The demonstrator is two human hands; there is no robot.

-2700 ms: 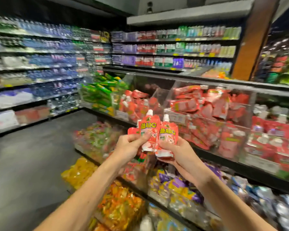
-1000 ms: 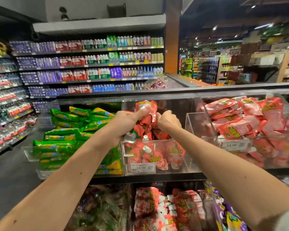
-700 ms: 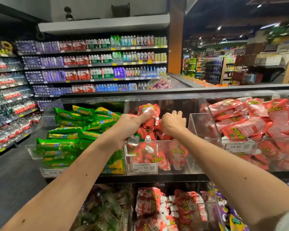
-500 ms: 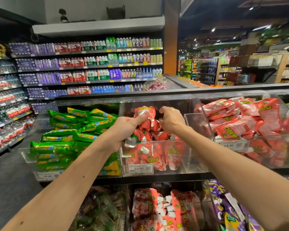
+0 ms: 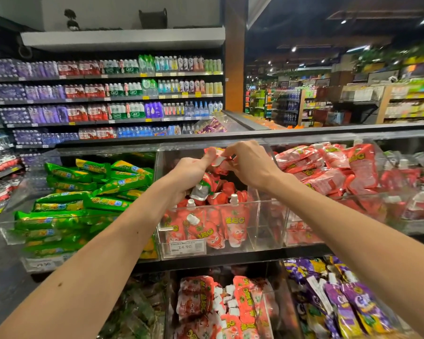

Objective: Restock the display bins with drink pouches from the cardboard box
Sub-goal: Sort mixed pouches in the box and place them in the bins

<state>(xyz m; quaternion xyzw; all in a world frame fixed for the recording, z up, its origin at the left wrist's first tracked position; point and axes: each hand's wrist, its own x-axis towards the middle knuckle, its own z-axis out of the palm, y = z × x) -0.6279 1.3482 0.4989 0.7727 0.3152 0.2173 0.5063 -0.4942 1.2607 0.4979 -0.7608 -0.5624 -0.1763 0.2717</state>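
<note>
Nearest, the lower tier holds red-and-white spouted pouches [image 5: 206, 302] and purple foil pouches [image 5: 340, 302]. Above it sits the clear acrylic display bin [image 5: 262, 231] with a white price label [image 5: 185, 247]. It is partly filled with red spouted drink pouches [image 5: 233, 221] standing against its front wall.

Over this bin, the left hand [image 5: 190, 170] is curled round a bunch of red pouches [image 5: 206, 184], thumb on top. The right hand [image 5: 251, 165] pinches the crumpled edge of a single red pouch [image 5: 218, 162] from that bunch.

To do this well, I judge each pouch should be peeled off singly and lowered into the emptier right-hand part. It should stand spout-up with the label forward, not be dropped onto the caps.

Green foil packs [image 5: 88, 199] fill the bin to the left, and a fuller bin of red pouches [image 5: 328, 167] lies to the right. Bottled drink shelves [image 5: 108, 94] stand beyond. The cardboard box is out of view.
</note>
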